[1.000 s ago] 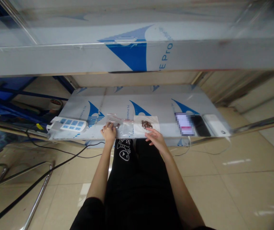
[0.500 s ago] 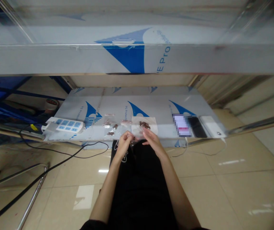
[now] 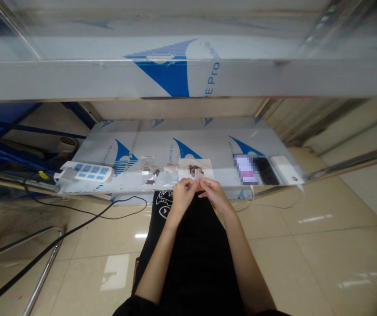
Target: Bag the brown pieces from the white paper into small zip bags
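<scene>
Holding a small clear plastic bag near mid-frame

So the left hand has its fingers clamped on the bag, just below the middle of the frame. The right hand comes in right beside it with its fingertips at the same bag, but I honestly can't tell if they're pinched on it or just touching.

Right behind them there's a white square sheet with a heap of small brown pieces on it, all on a low table covered in grey film with blue logos. Just left of the sheet you've got a flat clear bag, and beside that a clear bag with brown bits inside. Far left of the table: a white power strip with blue sockets. Over on the right, a black phone-like slab lies next to a white one.
</scene>
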Demonstrator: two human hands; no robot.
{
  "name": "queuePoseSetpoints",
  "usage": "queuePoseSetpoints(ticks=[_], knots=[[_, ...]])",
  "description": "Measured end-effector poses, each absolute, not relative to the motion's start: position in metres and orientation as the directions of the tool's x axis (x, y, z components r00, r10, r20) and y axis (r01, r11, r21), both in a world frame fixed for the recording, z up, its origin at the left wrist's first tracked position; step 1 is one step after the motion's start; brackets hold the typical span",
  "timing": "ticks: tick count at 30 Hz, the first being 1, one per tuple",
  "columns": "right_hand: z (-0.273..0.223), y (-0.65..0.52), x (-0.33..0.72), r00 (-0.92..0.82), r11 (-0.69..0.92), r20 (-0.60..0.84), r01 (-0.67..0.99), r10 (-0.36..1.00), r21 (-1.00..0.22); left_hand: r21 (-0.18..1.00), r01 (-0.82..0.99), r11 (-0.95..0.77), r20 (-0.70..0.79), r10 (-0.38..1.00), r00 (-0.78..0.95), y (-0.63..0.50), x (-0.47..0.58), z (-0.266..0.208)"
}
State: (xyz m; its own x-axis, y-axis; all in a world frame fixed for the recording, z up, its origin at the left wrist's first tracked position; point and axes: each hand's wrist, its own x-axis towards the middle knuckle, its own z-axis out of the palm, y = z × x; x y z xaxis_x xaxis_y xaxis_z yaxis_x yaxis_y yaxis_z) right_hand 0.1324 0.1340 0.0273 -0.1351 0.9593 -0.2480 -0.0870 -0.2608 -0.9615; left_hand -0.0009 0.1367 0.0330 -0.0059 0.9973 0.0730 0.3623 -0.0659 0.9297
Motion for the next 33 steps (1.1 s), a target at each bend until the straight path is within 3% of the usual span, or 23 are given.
queuePoseSetpoints(ticks=[3,7,21,33], knots=[[0.032,0.132,0.133,-0.15,-0.228,-0.215,-0.072,0.965,-0.971,0.976,0.219,-0.009,-0.005,0.998,0.063,0.133,0.006,0.033],[0.035,0.129,0.134,-0.112,-0.26,-0.257,-0.015,0.96,-0.966,0.994,0.106,0.002,-0.003,1.0,0.015,0.125,0.006,0.029],[0.039,0.128,0.129,-0.076,-0.245,-0.246,0.014,0.966,-0.969,1.0,0.019,0.004,-0.003,0.999,-0.041,0.125,0.001,0.037],[0.061,0.123,0.124,-0.187,-0.188,-0.203,0.095,0.961,-0.978,0.996,0.09,0.02,-0.022,0.999,0.028,0.125,-0.011,0.051]])
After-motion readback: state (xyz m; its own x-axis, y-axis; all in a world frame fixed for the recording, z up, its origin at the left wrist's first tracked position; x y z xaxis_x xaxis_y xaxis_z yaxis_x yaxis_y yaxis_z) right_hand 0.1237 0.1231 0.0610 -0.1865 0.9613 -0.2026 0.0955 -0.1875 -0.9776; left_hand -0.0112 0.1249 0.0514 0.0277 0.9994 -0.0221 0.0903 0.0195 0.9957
